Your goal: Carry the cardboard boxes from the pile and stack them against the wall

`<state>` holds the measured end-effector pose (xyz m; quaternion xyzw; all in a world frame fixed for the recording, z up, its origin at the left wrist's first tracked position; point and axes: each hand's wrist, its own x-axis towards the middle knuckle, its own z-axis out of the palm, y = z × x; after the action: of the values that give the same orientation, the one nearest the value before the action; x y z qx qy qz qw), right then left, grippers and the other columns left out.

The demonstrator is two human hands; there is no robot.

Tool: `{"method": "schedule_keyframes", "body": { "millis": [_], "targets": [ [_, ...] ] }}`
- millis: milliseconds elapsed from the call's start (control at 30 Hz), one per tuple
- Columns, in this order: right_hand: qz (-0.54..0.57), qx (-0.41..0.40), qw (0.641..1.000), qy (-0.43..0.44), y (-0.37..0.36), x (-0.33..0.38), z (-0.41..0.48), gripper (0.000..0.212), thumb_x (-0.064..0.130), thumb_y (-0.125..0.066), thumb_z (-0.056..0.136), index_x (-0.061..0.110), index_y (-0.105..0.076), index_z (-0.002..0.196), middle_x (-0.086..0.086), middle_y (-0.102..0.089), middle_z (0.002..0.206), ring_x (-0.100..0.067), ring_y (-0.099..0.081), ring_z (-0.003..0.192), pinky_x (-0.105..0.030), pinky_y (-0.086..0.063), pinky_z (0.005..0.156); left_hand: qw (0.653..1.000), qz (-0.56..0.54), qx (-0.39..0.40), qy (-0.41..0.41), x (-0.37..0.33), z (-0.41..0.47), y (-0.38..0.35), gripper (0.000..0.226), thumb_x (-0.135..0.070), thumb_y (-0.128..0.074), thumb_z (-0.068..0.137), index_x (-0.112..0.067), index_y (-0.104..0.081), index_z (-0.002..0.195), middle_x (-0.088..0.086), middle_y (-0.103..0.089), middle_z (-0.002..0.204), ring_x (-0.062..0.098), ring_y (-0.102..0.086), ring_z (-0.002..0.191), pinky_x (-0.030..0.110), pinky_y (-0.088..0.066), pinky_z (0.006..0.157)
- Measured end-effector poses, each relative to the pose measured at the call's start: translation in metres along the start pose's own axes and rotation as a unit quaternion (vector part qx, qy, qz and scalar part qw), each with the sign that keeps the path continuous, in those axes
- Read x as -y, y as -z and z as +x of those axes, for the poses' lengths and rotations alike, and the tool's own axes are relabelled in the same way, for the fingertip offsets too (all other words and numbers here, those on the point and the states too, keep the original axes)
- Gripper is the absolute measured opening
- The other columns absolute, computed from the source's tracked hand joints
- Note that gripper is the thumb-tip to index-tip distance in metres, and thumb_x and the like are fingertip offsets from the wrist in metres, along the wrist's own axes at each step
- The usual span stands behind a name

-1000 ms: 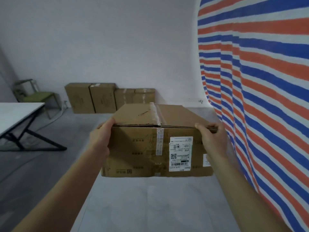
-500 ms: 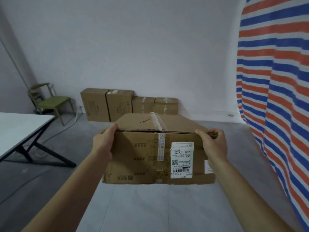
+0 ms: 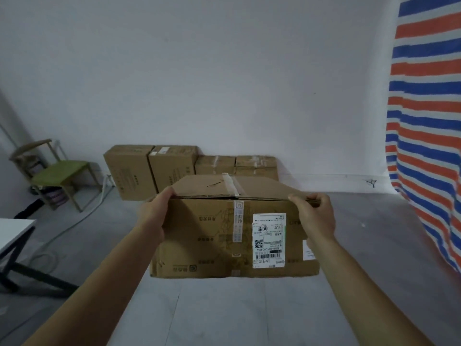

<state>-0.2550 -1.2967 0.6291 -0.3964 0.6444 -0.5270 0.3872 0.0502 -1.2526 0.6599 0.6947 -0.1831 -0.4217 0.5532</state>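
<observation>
I carry a taped cardboard box (image 3: 214, 236) with a white shipping label in front of me, above the floor. My left hand (image 3: 153, 214) grips its upper left corner. My right hand (image 3: 313, 216) grips its upper right corner, fingers curled over the top edge. Against the white back wall (image 3: 224, 83) stands a row of several cardboard boxes (image 3: 152, 168): two taller ones on the left, two lower ones on the right. The carried box hides part of that row.
A green-seated wooden chair (image 3: 52, 173) stands at the left by the wall. A white table (image 3: 12, 233) with black legs juts in from the left edge. A striped blue, orange and white tarp (image 3: 424, 146) hangs on the right. Grey floor (image 3: 224, 308) lies ahead.
The view has turned right-to-left toward the wall: the tarp slid to the right edge, and the boxes by the wall and the chair look larger and nearer. Both hands keep the same grip.
</observation>
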Motion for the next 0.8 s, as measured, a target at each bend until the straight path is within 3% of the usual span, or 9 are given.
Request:
{"method": "schedule_keyframes", "body": {
  "millis": [100, 200, 333, 533, 600, 667, 733, 800],
  "targets": [
    [-0.007, 0.033, 0.999, -0.005, -0.071, 0.022, 0.056, 0.041, 0.046, -0.08, 0.077, 0.028, -0.056, 0.106, 0.009, -0.063, 0.098, -0.01, -0.06, 0.086, -0.04, -0.053, 0.084, 1.0, -0.008, -0.022, 0.005, -0.032, 0.076, -0.004, 0.048, -0.052, -0.07, 0.067, -0.022, -0.061, 0.104, 0.01, -0.064, 0.106, 0.028, -0.059, 0.098, 0.047, -0.05, 0.085],
    [-0.007, 0.058, 0.998, -0.003, -0.141, 0.036, 0.098, 0.044, 0.047, -0.08, 0.076, 0.029, -0.057, 0.109, 0.01, -0.062, 0.1, -0.008, -0.058, 0.086, -0.036, -0.051, 0.08, 0.999, -0.005, -0.03, 0.014, -0.055, 0.145, 0.002, 0.055, -0.055, -0.068, 0.065, -0.023, -0.062, 0.108, 0.011, -0.066, 0.108, 0.029, -0.06, 0.099, 0.044, -0.05, 0.076],
    [-0.02, 0.082, 0.996, -0.01, -0.244, 0.037, 0.157, 0.045, 0.05, -0.08, 0.075, 0.03, -0.056, 0.108, 0.011, -0.062, 0.099, -0.009, -0.059, 0.086, -0.036, -0.052, 0.077, 0.999, -0.015, -0.05, 0.012, -0.081, 0.252, 0.006, 0.054, -0.054, -0.069, 0.068, -0.022, -0.064, 0.112, 0.009, -0.068, 0.107, 0.027, -0.062, 0.099, 0.044, -0.051, 0.078],
    [-0.036, 0.081, 0.995, -0.044, -0.383, 0.025, 0.239, 0.048, 0.051, -0.079, 0.076, 0.03, -0.055, 0.112, 0.009, -0.061, 0.099, -0.013, -0.06, 0.086, -0.038, -0.055, 0.079, 0.998, -0.009, -0.034, 0.046, -0.109, 0.434, 0.002, 0.068, -0.057, -0.075, 0.048, -0.024, -0.065, 0.107, 0.006, -0.07, 0.107, 0.027, -0.064, 0.099, 0.049, -0.053, 0.085],
    [-0.045, 0.075, 0.994, -0.063, -0.424, 0.026, 0.273, 0.051, 0.052, -0.079, 0.076, 0.029, -0.054, 0.113, 0.008, -0.06, 0.1, -0.016, -0.061, 0.09, -0.044, -0.057, 0.085, 0.998, -0.009, -0.019, 0.06, -0.126, 0.487, -0.01, 0.065, -0.053, -0.077, 0.051, -0.022, -0.065, 0.107, 0.007, -0.07, 0.106, 0.027, -0.064, 0.099, 0.05, -0.053, 0.086],
    [-0.047, 0.074, 0.993, -0.08, -0.454, 0.023, 0.307, 0.051, 0.052, -0.08, 0.076, 0.029, -0.054, 0.114, 0.007, -0.06, 0.102, -0.018, -0.061, 0.093, -0.048, -0.057, 0.088, 0.998, -0.001, -0.024, 0.061, -0.142, 0.525, -0.029, 0.048, -0.045, -0.078, 0.064, -0.018, -0.062, 0.102, 0.008, -0.067, 0.102, 0.027, -0.062, 0.097, 0.048, -0.053, 0.087],
    [-0.05, 0.066, 0.992, -0.097, -0.48, 0.014, 0.341, 0.05, 0.05, -0.079, 0.078, 0.027, -0.055, 0.114, 0.007, -0.059, 0.101, -0.017, -0.06, 0.092, -0.047, -0.057, 0.087, 0.998, 0.006, -0.032, 0.06, -0.151, 0.567, -0.052, 0.034, -0.037, -0.076, 0.074, -0.017, -0.058, 0.095, 0.007, -0.064, 0.098, 0.025, -0.06, 0.093, 0.042, -0.052, 0.082],
    [-0.055, 0.054, 0.99, -0.116, -0.505, 0.001, 0.382, 0.049, 0.046, -0.08, 0.08, 0.023, -0.055, 0.115, 0.007, -0.057, 0.099, -0.015, -0.059, 0.089, -0.043, -0.057, 0.08, 0.997, 0.019, -0.027, 0.069, -0.154, 0.616, -0.081, 0.037, -0.036, -0.076, 0.076, -0.014, -0.058, 0.099, 0.008, -0.063, 0.098, 0.023, -0.059, 0.09, 0.038, -0.051, 0.074]
  ]
}}
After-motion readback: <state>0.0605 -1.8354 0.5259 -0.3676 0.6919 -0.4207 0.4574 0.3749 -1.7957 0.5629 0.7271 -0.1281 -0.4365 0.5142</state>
